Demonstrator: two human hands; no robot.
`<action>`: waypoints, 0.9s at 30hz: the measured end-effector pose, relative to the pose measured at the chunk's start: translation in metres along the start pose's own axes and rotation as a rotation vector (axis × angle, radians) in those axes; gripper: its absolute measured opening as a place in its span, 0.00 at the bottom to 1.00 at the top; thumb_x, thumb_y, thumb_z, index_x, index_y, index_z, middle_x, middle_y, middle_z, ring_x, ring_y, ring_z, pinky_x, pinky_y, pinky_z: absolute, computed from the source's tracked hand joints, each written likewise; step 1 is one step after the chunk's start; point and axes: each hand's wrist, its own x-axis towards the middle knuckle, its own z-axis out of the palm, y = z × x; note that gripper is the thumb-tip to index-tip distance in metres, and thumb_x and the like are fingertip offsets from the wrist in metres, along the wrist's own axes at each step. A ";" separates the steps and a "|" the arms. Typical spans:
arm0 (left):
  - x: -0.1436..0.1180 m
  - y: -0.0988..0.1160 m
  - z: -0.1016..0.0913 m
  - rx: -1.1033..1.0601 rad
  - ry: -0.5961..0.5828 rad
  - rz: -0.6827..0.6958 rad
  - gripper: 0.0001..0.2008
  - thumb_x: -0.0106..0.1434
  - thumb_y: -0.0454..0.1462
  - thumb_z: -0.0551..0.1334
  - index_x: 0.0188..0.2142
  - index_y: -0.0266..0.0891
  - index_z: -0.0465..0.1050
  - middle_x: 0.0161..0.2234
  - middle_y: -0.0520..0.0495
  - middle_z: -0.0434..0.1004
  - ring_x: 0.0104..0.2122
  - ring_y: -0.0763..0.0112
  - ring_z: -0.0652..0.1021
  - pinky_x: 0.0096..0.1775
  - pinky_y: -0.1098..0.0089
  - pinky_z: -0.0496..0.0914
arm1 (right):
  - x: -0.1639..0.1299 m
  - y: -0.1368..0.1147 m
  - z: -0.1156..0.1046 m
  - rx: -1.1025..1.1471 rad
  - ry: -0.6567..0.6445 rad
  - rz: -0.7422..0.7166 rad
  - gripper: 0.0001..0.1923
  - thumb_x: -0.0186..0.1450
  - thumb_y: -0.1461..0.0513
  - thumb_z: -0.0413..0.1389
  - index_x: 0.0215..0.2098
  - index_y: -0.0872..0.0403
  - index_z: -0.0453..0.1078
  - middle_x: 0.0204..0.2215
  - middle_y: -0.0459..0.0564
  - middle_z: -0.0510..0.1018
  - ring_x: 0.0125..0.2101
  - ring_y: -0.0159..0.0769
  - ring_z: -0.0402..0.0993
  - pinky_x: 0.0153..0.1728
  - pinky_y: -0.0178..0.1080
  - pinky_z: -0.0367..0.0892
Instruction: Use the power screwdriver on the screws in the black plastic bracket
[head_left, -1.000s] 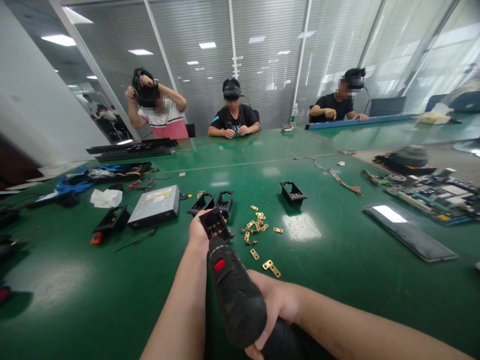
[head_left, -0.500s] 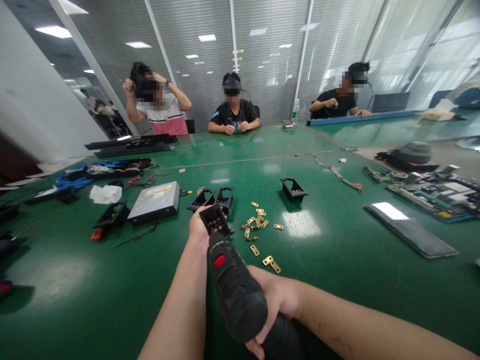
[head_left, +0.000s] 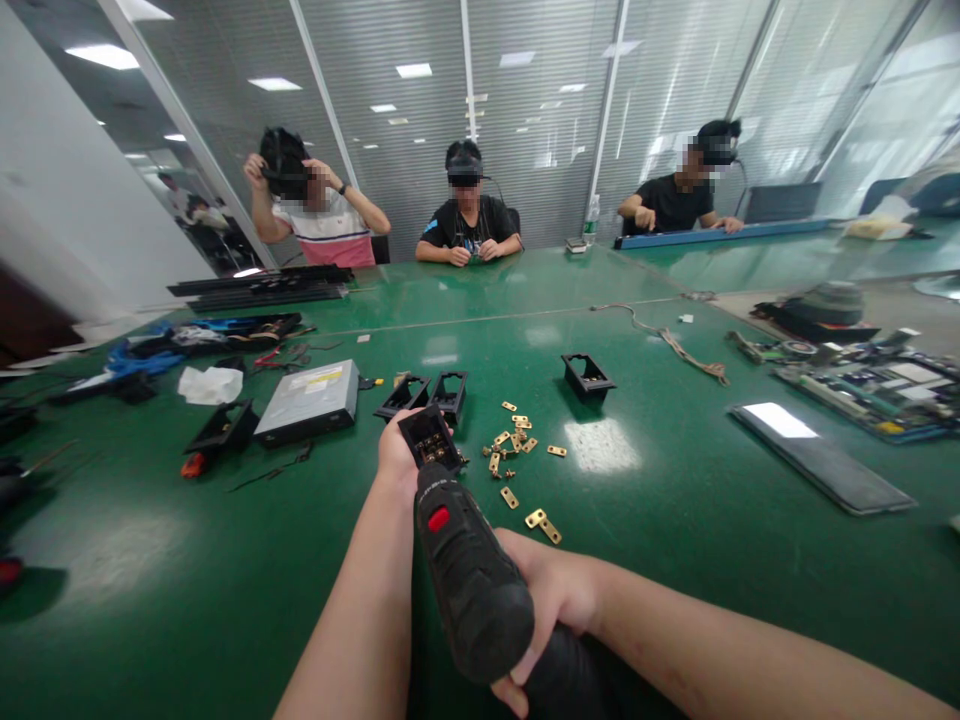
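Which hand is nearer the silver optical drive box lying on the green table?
Left. The left hand holds a small black plastic housing just right of the drive; the right hand grips the black electric screwdriver, nearer the camera.

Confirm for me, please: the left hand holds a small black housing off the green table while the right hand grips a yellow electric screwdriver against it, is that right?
Not quite: the electric screwdriver in the right hand is black with a red button, not yellow. The head view shows it. The rest stands: the left hand holds the small black housing above the green table.
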 end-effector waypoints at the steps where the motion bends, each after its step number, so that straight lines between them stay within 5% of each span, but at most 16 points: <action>1: -0.001 0.000 0.000 0.005 -0.001 -0.005 0.13 0.57 0.34 0.54 0.34 0.28 0.75 0.20 0.43 0.74 0.19 0.61 0.76 0.21 0.67 0.71 | 0.000 0.000 0.000 0.003 -0.001 -0.004 0.16 0.41 0.67 0.71 0.24 0.67 0.72 0.21 0.55 0.78 0.18 0.38 0.74 0.21 0.35 0.71; 19: 0.000 0.001 0.001 -0.003 0.014 -0.010 0.12 0.56 0.32 0.54 0.35 0.29 0.74 0.21 0.44 0.74 0.18 0.61 0.76 0.20 0.67 0.70 | -0.001 0.002 0.000 0.019 -0.035 -0.045 0.15 0.43 0.68 0.70 0.25 0.67 0.72 0.21 0.54 0.78 0.19 0.38 0.75 0.22 0.36 0.72; 27: 0.001 0.001 0.000 0.028 -0.024 0.003 0.11 0.58 0.34 0.53 0.28 0.30 0.73 0.20 0.41 0.73 0.19 0.58 0.76 0.21 0.64 0.71 | -0.001 0.000 0.000 0.026 -0.047 -0.052 0.14 0.44 0.69 0.70 0.26 0.67 0.72 0.21 0.55 0.78 0.19 0.38 0.75 0.22 0.35 0.72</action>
